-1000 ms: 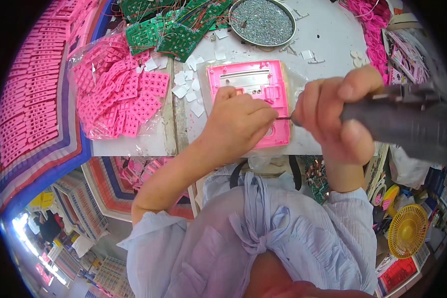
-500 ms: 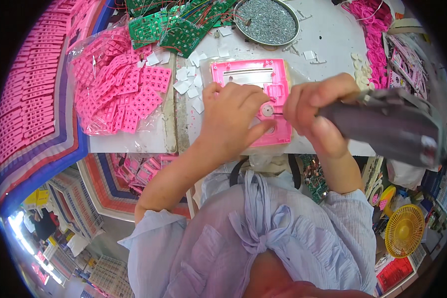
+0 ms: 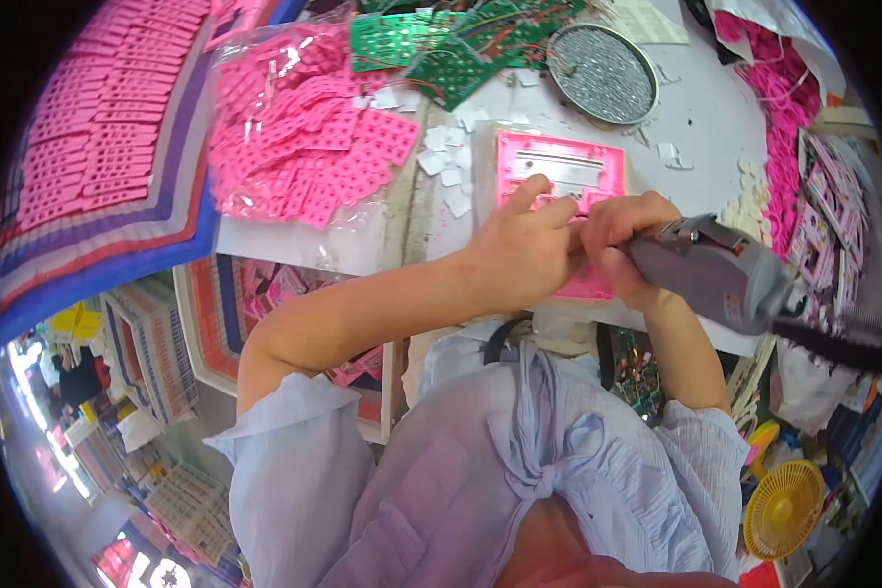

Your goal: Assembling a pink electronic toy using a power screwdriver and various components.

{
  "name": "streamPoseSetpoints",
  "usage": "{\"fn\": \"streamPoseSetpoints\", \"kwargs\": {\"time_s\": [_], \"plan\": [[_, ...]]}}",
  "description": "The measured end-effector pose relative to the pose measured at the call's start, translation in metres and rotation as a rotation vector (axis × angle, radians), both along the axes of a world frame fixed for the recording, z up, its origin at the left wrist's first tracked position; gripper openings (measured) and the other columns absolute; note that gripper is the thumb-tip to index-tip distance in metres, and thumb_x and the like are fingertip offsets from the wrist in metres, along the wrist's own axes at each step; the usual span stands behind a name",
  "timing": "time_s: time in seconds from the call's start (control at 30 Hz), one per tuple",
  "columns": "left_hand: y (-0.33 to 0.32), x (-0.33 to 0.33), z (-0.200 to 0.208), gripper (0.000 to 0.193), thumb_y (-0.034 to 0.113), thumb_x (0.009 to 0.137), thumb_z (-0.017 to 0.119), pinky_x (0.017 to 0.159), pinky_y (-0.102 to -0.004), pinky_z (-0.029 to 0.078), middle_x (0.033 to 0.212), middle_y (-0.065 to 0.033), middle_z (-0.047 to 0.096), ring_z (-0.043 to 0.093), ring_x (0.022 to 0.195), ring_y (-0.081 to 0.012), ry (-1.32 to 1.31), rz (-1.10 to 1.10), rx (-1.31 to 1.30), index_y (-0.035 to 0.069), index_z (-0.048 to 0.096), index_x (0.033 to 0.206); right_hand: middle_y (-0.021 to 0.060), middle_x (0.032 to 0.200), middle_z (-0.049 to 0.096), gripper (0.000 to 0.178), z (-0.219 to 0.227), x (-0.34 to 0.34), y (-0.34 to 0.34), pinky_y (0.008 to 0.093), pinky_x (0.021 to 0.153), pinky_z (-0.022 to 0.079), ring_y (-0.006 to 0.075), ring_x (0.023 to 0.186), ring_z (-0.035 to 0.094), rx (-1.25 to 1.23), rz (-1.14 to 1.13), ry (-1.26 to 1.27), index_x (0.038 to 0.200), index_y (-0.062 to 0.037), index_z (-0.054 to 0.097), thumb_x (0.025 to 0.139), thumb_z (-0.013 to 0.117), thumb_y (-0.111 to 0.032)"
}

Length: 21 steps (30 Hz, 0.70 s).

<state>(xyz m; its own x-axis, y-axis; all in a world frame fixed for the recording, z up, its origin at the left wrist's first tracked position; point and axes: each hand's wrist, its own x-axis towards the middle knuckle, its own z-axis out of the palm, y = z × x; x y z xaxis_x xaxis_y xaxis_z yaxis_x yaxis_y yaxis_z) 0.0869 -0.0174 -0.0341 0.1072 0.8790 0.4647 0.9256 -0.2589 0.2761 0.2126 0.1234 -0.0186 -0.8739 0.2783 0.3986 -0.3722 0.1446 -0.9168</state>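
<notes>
A pink plastic casing (image 3: 612,162) with a silvery strip lies on the worktable in front of me. My right hand (image 3: 637,235) is wrapped round the front of a grey electric screwdriver (image 3: 710,279), held nearly level with its tip toward the casing. Over the lower half of the casing, my left hand (image 3: 524,245) has its thumb and fingers drawn in beside the tool's tip. What they pinch there is hidden, as is the tip itself. Both hands cover much of the casing's middle.
A round tray of small screws (image 3: 603,73) stands beyond the casing, beside green circuit boards (image 3: 451,69) with wires. Left are white squares (image 3: 446,157) and a clear bag of pink button pads (image 3: 309,137). White round pieces (image 3: 745,201) and pink cords (image 3: 784,147) lie right.
The view has shifted, so the table's things sit further right. My left hand has closed in beside my right hand at the screwdriver's tip, covering the round part seen before.
</notes>
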Motion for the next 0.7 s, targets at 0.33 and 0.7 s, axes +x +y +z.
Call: {"fn": "streamPoseSetpoints", "kwargs": {"time_s": [0.33, 0.7], "plan": [[-0.045, -0.118, 0.008, 0.026, 0.031, 0.074, 0.077, 0.087, -0.0489, 0.036, 0.090, -0.0051, 0.065, 0.060, 0.095, -0.0243, 0.220, 0.841, -0.168, 0.009, 0.067, 0.085, 0.0014, 0.064, 0.047, 0.036, 0.056, -0.005, 0.047, 0.0272, 0.049, 0.037, 0.0110, 0.054, 0.043, -0.335, 0.025, 0.223, 0.117, 0.0003, 0.050, 0.090, 0.066, -0.020], [-0.059, -0.112, 0.013, 0.011, 0.014, 0.083, 0.070, 0.075, -0.0347, 0.042, 0.086, -0.0055, 0.062, 0.058, 0.081, -0.0176, -0.051, 0.787, -0.156, 0.004, 0.065, 0.085, 0.0171, 0.107, 0.062, 0.062, 0.072, 0.011, 0.054, 0.0324, 0.087, 0.047, 0.0218, 0.098, 0.061, -0.028, -0.437, 0.136, 0.142, 0.0077, 0.034, 0.088, 0.065, -0.001]]}}
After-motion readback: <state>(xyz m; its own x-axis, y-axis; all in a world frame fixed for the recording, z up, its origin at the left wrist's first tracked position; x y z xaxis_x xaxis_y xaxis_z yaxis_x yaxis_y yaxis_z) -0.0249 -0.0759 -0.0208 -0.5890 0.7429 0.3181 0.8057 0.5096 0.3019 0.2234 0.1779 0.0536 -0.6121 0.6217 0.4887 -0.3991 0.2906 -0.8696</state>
